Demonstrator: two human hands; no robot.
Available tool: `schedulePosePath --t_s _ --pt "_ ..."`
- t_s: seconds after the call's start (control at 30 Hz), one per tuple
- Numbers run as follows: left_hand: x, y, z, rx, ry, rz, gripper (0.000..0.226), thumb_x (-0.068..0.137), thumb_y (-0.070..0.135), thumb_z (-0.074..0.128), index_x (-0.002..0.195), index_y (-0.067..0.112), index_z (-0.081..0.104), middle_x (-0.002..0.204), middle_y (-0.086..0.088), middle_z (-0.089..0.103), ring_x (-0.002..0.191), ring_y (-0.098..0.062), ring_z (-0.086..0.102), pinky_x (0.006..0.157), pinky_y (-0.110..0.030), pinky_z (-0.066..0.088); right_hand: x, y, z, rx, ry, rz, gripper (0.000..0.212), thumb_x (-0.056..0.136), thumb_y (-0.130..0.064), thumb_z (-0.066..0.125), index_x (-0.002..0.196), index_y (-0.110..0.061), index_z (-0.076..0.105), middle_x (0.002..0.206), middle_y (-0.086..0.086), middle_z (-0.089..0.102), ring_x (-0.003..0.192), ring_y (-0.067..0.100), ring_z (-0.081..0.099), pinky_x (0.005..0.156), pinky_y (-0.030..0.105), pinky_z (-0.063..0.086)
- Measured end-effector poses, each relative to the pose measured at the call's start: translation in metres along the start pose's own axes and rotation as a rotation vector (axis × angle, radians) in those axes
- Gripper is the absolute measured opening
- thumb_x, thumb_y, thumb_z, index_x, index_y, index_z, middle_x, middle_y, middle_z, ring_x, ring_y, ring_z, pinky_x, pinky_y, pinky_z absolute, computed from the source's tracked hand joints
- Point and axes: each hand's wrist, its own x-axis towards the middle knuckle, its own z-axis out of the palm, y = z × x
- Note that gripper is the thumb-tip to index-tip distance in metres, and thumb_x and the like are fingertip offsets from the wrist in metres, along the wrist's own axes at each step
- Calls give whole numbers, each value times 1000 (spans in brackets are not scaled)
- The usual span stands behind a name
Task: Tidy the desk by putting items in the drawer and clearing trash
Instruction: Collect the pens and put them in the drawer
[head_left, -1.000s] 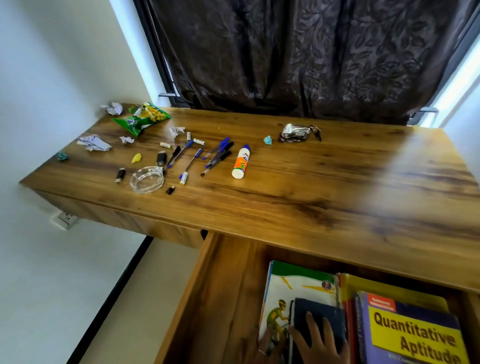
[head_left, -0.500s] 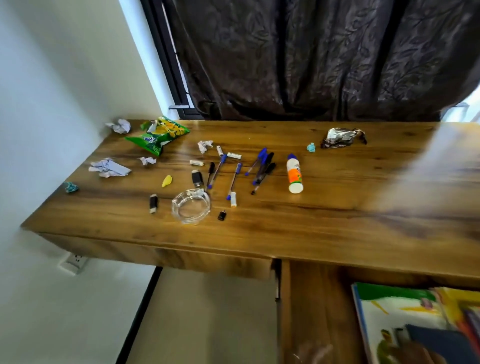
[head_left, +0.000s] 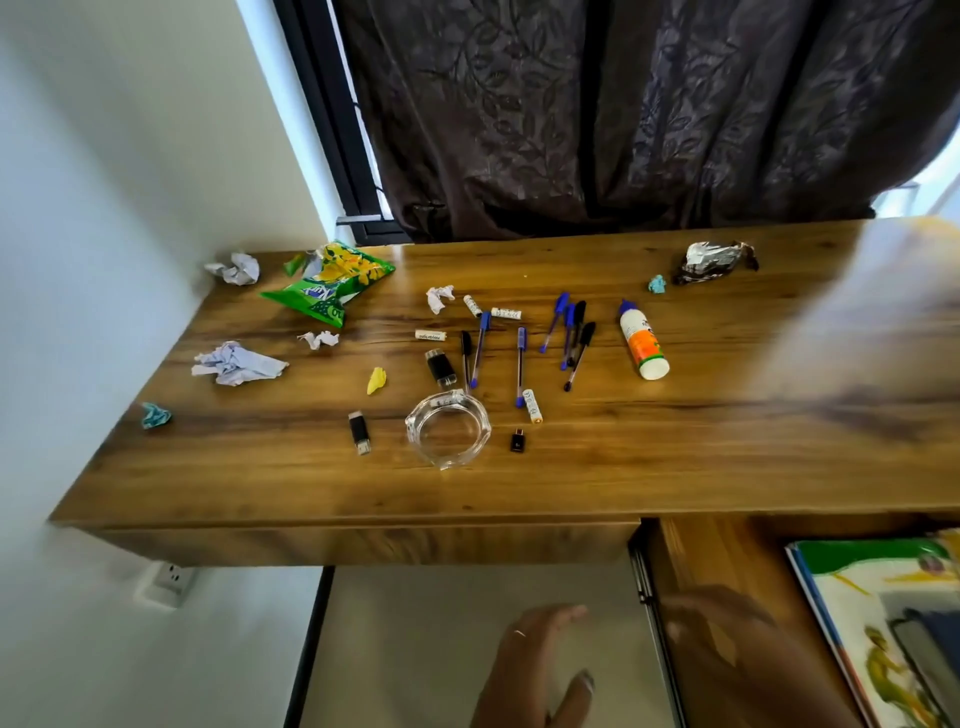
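The wooden desk (head_left: 571, 483) carries several blue and black pens (head_left: 519, 358), a white glue bottle (head_left: 643, 340), a glass ashtray (head_left: 448, 430), small white batteries (head_left: 532, 405) and black USB sticks (head_left: 359, 432). Trash lies among them: a green snack bag (head_left: 332, 286), crumpled paper (head_left: 236, 362) and a foil wrapper (head_left: 714, 261). The open drawer (head_left: 727, 551) at lower right holds books (head_left: 883, 613). My left hand (head_left: 535, 665) hovers empty below the desk edge, fingers straight. My right hand (head_left: 727, 639) is a blur over the drawer's left part, fingers spread, holding nothing.
A white wall runs along the desk's left side, with a socket (head_left: 169, 579) under the desktop. A dark curtain (head_left: 623, 114) hangs behind the desk. More paper scraps (head_left: 236, 267) sit in the back left corner, and a teal scrap (head_left: 155, 415) lies near the left edge.
The view has swung left and down. Both hands have come off the dark notebook in the drawer and moved left and up towards the desk.
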Motion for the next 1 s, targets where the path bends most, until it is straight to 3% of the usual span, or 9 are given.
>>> schedulePosePath --t_s 0.17,0.27,0.37,0.43,0.53,0.63,0.7,0.9,1.0 --pt "15 -9 -28 -58 24 5 47 82 32 55 123 51 44 126 27 45 119 10 44 96 -13 40 9 19 17 -3 -30 42 32 95 -42 44 126 -37 49 129 -16 47 119 1 44 95 16 37" --pt "24 -10 -45 -146 23 -48 43 78 35 53 117 52 50 124 26 51 110 8 51 85 -7 42 26 15 17 -4 -5 96 20 92 -40 50 112 -44 54 110 -25 52 104 -5 52 81 12 41" --pt "42 -9 -63 -231 12 -69 41 78 32 54 117 43 52 118 24 59 105 3 56 88 -19 48 36 7 15 158 83 137 24 88 -30 60 85 -53 54 88 -30 59 88 -12 57 68 5 43" --pt "57 -4 -73 -296 29 -74 39 79 29 55 116 38 55 113 23 63 102 -1 59 87 -21 49 44 -4 12 244 155 162 25 87 -29 62 80 -53 59 80 -31 63 85 -15 58 66 9 47" --pt "84 1 -87 -373 28 -73 36 80 31 54 116 34 57 111 23 63 102 -3 60 86 -21 50 67 -18 5 361 194 196 18 88 -30 59 80 -45 65 81 -32 65 78 -9 61 63 12 48" --pt "111 3 -100 -390 35 -62 36 80 35 53 116 34 57 110 23 63 103 -2 60 84 -19 49 98 -26 -3 495 245 205 17 90 -24 58 86 -38 68 83 -20 70 80 -8 62 63 6 46" --pt "132 3 -109 -393 35 -57 37 80 40 54 116 34 56 111 23 63 103 -1 60 83 -17 49 126 -30 -9 541 282 207 16 90 -21 58 91 -34 69 88 -17 69 83 -5 62 67 10 46" --pt "192 9 -128 -418 1 -112 28 87 35 55 115 35 56 114 22 63 104 3 59 80 -12 48 218 -27 -19 451 405 230 18 91 -16 56 105 -25 63 101 -9 65 90 2 60 69 17 47" --pt "220 11 -132 -439 -48 -135 28 89 31 56 118 32 55 118 14 62 107 -4 60 86 -21 50 262 -16 -15 278 381 284 31 91 -15 55 122 -16 56 123 5 59 109 18 56 87 32 50"
